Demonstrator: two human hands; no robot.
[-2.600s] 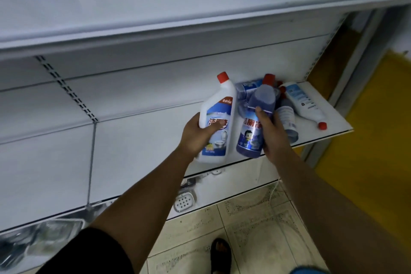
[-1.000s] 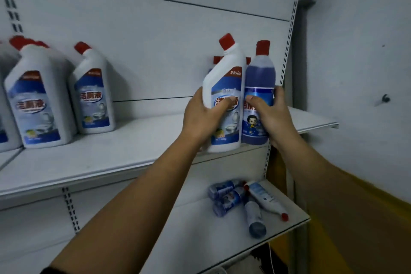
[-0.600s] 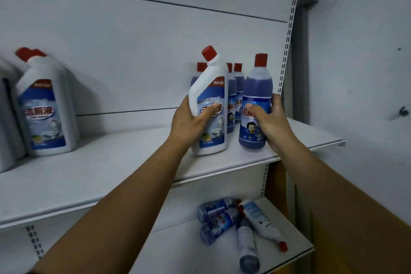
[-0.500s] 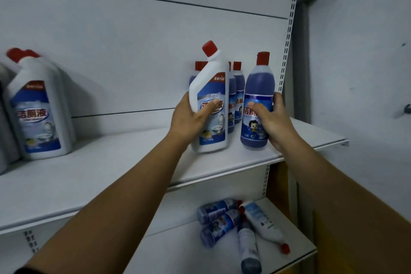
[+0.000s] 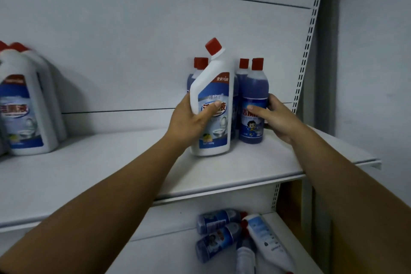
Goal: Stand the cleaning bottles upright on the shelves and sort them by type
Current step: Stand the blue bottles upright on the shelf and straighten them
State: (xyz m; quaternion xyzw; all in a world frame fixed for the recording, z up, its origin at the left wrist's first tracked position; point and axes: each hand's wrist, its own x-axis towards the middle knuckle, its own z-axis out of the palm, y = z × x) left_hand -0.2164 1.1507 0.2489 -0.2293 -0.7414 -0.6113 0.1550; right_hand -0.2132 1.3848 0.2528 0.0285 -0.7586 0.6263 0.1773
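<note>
My left hand [image 5: 189,120] grips a white angled-neck bottle [image 5: 213,104] with a red cap, upright, its base at the surface of the upper shelf [image 5: 111,173]. My right hand [image 5: 275,118] wraps around a blue bottle [image 5: 254,104] with a red cap, which stands on the shelf beside the other upright blue bottles [image 5: 241,78] at the back. At the left stand several white bottles [image 5: 24,113]. On the lower shelf [image 5: 155,253] lie blue bottles [image 5: 219,231] and a white bottle [image 5: 269,242] on their sides.
A perforated shelf upright [image 5: 304,51] runs down the right side, with a grey wall [image 5: 378,73] beyond it. The white back panel [image 5: 133,40] closes the shelf behind the bottles.
The blue bottle has moved back against the row of blue bottles and now stands on the shelf. The white bottle has tilted a little and stays in my left hand.
</note>
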